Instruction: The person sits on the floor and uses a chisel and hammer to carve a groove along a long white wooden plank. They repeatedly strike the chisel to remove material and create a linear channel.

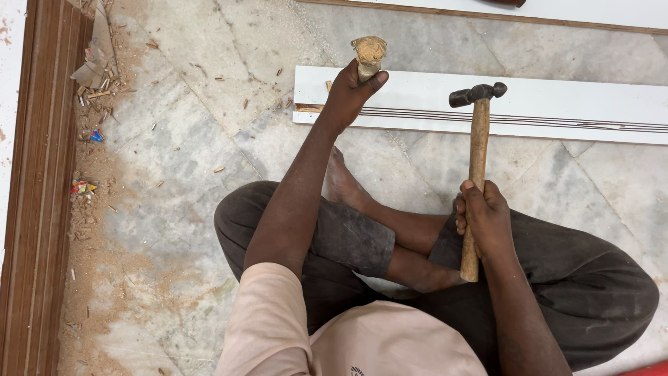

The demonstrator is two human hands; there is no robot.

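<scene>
Floor of pale marble fills most of the view, and the person sits on it with crossed legs in dark trousers. Along the left edge runs a brown wooden frame, and beside it lie sawdust and many small wood chips. In front of the person lies a long white board with thin dark grooves along its near side; a second white board lies farther away, at the top of the picture. One bare foot rests on the floor just near the edge of the first board.

The right hand is clenched around the lower part of the wooden handle of a hammer. The hammer points up and away from the body, and its dark metal head hangs above the white board, not touching anything. The left hand is closed around a chisel with a wooden handle. It stands upright at the left end of the board, and its worn, flattened top shows above the fingers. The blade is hidden under the hand, so it cannot be told where exactly it meets the wood.

Judging from the chips around and a rough brown spot at the corner of the board, some cutting is already done there. The hammer is raised well apart from the chisel top, so the cutting seems to be in the middle, not finished.
</scene>
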